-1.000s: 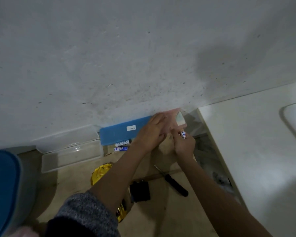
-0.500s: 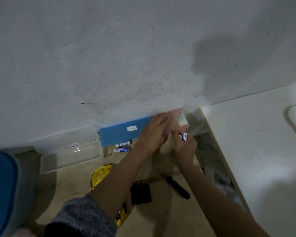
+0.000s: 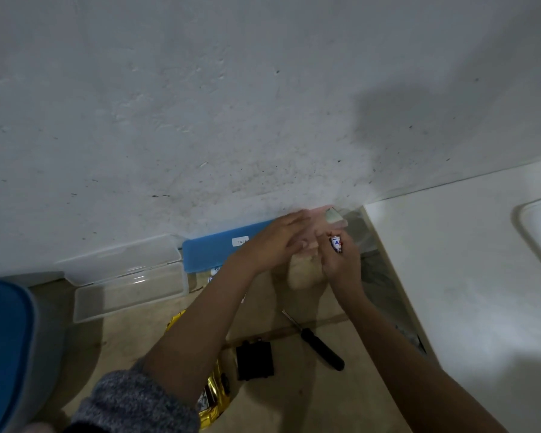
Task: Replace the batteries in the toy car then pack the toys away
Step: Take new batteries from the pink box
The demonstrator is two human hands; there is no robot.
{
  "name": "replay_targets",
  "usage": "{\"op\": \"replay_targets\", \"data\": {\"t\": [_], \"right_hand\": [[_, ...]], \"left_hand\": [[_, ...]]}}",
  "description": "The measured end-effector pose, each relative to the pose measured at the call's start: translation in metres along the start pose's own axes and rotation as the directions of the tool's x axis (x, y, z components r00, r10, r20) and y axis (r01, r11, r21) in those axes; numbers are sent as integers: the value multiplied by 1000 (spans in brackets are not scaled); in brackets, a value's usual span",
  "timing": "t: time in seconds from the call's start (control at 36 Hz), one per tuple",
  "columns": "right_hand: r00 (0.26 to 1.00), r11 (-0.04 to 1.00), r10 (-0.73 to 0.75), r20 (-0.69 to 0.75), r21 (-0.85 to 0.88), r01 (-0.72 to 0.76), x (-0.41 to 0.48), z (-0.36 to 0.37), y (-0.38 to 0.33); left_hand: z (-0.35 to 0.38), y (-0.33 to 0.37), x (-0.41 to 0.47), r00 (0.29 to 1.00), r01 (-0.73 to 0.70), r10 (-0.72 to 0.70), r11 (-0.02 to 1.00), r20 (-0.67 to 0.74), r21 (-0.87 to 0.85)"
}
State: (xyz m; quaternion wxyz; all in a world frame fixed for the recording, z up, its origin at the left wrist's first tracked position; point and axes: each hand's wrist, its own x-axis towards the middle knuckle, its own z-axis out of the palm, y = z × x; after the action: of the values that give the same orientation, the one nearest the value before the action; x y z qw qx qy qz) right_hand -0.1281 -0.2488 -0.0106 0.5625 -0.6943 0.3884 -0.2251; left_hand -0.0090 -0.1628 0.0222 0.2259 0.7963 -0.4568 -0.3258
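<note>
My right hand [image 3: 341,264] pinches a small white, blue and red battery [image 3: 336,244] upright at its fingertips, close to the wall. My left hand [image 3: 275,242] lies beside it, fingers stretched over a pale pink pack [image 3: 328,215] with a blurred beige part [image 3: 303,275] below. The gold toy car [image 3: 214,398] lies under my left forearm, mostly hidden. Its black battery cover [image 3: 255,359] rests on the floor beside it. A black-handled screwdriver [image 3: 322,348] lies to the cover's right. Loose batteries [image 3: 213,274] peek out by my left wrist.
A blue flat lid [image 3: 213,251] leans against the wall, left of my hands. An open clear plastic box [image 3: 128,285] sits further left. A blue-topped bin [image 3: 3,345] fills the left edge. A white cabinet [image 3: 466,276] borders the right side.
My hands stay almost in place at the wall. The battery now stands more upright in my right fingers, and my left forearm covers more of the loose batteries.
</note>
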Motion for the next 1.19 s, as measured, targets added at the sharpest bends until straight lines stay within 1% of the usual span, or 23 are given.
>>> {"op": "replay_targets", "data": {"t": [0.08,0.17,0.22,0.28,0.33,0.36,0.42,0.56,0.67,0.72,0.78,0.81,0.83,0.86,0.89,0.92,0.94,1.0,1.06,1.14,1.19], "right_hand": [[997,992,67,36,106,-71,1,-3,-9],[989,974,147,5,171,-146,-2,-9,-12],[975,950,221,-24,231,-209,-5,-12,-10],[939,897,345,-10,299,-326,-3,-12,-11],[882,802,468,53,395,-448,2,-10,-16],[861,772,501,88,405,-490,6,-7,-18],[846,776,517,131,345,-528,12,-4,-20],[855,811,498,144,273,-518,20,-2,-25],[864,826,470,184,254,-503,23,-2,-27],[863,820,482,151,267,-506,22,-3,-27],[883,839,466,60,288,-463,20,-6,-27],[909,880,416,-11,255,-400,19,-9,-26],[938,930,337,-83,185,-318,17,-12,-25],[965,972,226,-136,90,-216,15,-15,-25],[981,995,100,-168,-8,-103,14,-18,-25],[985,996,-12,-174,-93,-4,13,-20,-23],[983,985,-92,-161,-160,66,12,-21,-21],[978,946,-193,-84,-280,163,10,-22,-18],[958,876,-286,12,-402,266,8,-22,-9],[931,786,-353,91,-511,348,5,-23,0],[921,761,-375,110,-531,373,6,-25,2]], "left_hand": [[-2,3,0,999,29,-30,999,-18,-40],[-4,6,0,995,38,-46,996,-88,-86],[-5,6,-1,993,43,-56,990,-101,-132],[-6,7,-2,993,61,-75,988,-93,-145],[-7,7,-2,993,71,-84,986,-88,-148],[-7,7,-2,993,70,-84,986,-86,-151],[-9,8,-2,994,57,-71,987,-86,-153],[-12,11,-3,995,67,-78,982,-56,-177],[-10,7,-3,995,59,-69,988,-69,-139],[-8,6,-3,995,53,-63,992,-81,-116],[-7,7,-5,996,38,-46,995,-79,-94],[-6,6,-5,997,26,-32,996,-74,-81],[-5,5,-6,997,9,-14,998,-71,-69],[-3,4,-7,997,-6,2,998,-72,-56],[-1,4,-8,997,-20,16,999,-76,-45],[2,4,-10,996,-28,25,999,-82,-33],[5,4,-11,995,-37,35,999,-90,-18],[11,5,-15,993,-46,50,998,-105,34],[18,4,-14,989,-72,84,992,-119,105],[30,1,-12,989,-67,94,975,-118,213],[37,0,-11,987,-45,79,971,-138,234]]}}
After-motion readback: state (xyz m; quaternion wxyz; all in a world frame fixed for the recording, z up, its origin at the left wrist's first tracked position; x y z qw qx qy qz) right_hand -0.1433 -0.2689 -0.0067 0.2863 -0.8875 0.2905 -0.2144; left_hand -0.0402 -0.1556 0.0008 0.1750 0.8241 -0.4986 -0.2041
